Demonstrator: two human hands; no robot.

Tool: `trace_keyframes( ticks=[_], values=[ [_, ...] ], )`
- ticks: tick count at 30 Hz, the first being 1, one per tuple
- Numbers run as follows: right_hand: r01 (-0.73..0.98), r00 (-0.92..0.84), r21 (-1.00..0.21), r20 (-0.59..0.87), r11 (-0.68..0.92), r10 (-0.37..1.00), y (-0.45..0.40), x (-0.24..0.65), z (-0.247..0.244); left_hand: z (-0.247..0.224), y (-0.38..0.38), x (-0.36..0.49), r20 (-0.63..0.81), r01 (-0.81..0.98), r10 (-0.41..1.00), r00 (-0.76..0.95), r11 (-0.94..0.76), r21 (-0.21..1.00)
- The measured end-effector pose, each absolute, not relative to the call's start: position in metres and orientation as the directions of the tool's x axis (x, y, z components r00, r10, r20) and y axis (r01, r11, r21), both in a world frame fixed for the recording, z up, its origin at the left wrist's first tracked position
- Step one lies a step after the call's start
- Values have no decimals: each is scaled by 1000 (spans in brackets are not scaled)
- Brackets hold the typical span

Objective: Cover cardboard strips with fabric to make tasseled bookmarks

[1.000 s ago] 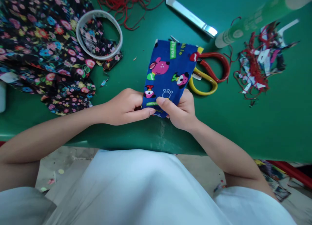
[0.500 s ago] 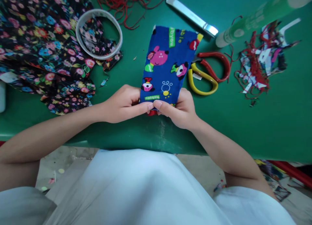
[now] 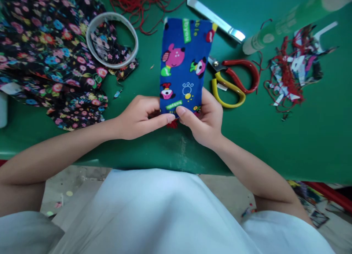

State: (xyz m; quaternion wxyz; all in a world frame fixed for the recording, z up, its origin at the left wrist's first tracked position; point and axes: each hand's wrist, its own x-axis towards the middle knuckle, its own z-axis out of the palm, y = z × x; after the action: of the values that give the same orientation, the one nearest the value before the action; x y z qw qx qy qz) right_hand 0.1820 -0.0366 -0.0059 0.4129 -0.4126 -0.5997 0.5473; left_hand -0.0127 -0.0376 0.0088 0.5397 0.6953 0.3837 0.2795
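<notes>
A blue fabric piece (image 3: 183,72) printed with cartoon dogs is held up between both hands, over the green table. My left hand (image 3: 145,116) grips its lower left corner, thumb on top and fingers underneath. At the lower right, my right hand (image 3: 206,118) pinches the same piece, its thumb pressed near the bottom edge. A bit of red cord or thread (image 3: 172,124) pokes out below that edge between the thumbs. The fingers behind the cloth are mostly hidden.
Scissors (image 3: 235,80) with red and yellow handles lie right of the cloth, below a flat metal tool (image 3: 216,19). Dark floral fabric (image 3: 55,59) and a white ring (image 3: 88,37) lie left. Red cords (image 3: 137,4), a green tube (image 3: 291,23) and thread scraps (image 3: 288,78) lie farther out.
The fabric's upper end has swung left and up, uncovering the scissors' pivot. My right hand has shifted slightly, its thumb moving up; the left hand has stayed nearly still.
</notes>
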Motion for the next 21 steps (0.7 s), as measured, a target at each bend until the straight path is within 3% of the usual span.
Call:
trace_keyframes(
  ticks=[3, 6, 11, 14, 21],
  values=[
    [23, -334, -1000, 8, 16, 943, -36, 184, -9, 7, -41, -11, 41, 219, 853, 520, -179, 959],
    [24, -409, -1000, 5, 16, 913, -33, 189, -7, 5, -44, -11, 41, 149, 876, 480, -127, 981],
    [56, -541, -992, 62, 109, 839, -30, 194, 0, 4, -49, -10, -151, 34, 922, 358, 149, 988],
    [140, -466, -966, 128, 216, 876, -31, 194, 1, 6, -49, -8, -225, -15, 915, 336, 244, 970],
    [353, -354, -798, 370, 490, 859, -36, 191, 4, -2, -47, -7, -230, -135, 952, 200, 260, 956]
  ],
)
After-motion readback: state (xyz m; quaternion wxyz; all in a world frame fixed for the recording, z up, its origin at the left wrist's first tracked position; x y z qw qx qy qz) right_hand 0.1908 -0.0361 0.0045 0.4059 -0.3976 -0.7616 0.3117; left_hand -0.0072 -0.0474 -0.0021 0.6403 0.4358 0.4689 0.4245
